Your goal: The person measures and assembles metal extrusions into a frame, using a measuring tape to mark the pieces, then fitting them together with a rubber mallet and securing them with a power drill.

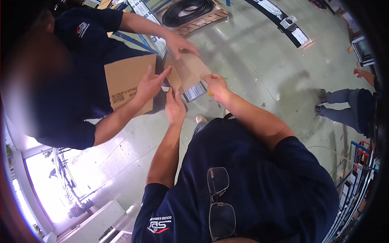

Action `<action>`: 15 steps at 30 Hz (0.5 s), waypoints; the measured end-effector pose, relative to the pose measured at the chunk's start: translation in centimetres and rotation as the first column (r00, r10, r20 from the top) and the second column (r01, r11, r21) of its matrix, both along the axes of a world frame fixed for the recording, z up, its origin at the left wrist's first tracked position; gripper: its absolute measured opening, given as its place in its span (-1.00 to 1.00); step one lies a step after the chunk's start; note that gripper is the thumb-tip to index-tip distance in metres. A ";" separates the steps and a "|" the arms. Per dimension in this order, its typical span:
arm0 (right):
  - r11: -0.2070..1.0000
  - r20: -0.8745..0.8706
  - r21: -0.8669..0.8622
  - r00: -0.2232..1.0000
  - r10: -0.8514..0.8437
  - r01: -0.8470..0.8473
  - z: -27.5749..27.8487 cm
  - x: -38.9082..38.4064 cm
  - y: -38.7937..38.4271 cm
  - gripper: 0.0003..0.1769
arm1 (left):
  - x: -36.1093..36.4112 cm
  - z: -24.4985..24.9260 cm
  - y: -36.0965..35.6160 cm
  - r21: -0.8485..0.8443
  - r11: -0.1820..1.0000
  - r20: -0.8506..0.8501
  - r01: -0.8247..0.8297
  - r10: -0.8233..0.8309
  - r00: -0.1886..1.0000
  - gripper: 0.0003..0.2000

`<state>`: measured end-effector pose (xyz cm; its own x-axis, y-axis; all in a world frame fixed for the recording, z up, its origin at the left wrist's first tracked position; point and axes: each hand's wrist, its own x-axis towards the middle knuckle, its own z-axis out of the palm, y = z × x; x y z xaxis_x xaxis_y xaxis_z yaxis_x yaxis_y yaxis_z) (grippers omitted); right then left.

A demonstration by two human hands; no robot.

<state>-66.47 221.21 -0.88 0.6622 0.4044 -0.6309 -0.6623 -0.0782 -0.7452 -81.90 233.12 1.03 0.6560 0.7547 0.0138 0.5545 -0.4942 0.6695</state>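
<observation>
A brown cardboard box [189,69] with its flaps out is between me and a co-worker. My right hand [216,86] pinches the right edge of a flap, with something small and yellow showing under the fingers. At the box's near lower edge, my left hand [175,107] grips the cardboard between thumb and fingers. A larger printed flap [129,81] spreads to the left. One co-worker's hand [150,84] reaches across it toward the box's middle, and the other hand [180,45] rests on the far top edge. What the box contains is hidden.
The co-worker [81,48] stands close on the left. Beyond the box, a black coil [188,12] lies on a wooden pallet [202,22]. Long wrapped profiles [279,18] lie on the floor at the top right. Another person [348,103] stands at the right, near racked profiles [352,186].
</observation>
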 end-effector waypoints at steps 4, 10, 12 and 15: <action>0.995 0.081 0.101 0.996 -0.029 0.021 1.3 0.2 0.2 -0.76 | -0.3 -1.6 0.5 0.075 0.994 0.039 -0.074 0.071 0.997 -0.57; 0.965 0.321 0.237 0.947 0.030 -0.111 1.2 0.2 0.2 -0.84 | 2.0 -0.9 1.2 -0.345 0.904 0.248 -0.250 0.345 0.905 -0.67; 0.963 0.351 0.230 0.935 0.052 -0.141 1.1 0.0 0.4 -0.84 | 2.3 -1.0 1.1 -0.651 0.722 0.366 -0.233 0.568 0.738 -0.65; 0.963 0.416 0.144 0.897 0.150 -0.228 0.4 0.0 0.3 -0.83 | 2.9 -0.8 0.4 -0.741 0.653 0.376 -0.159 0.599 0.707 -0.65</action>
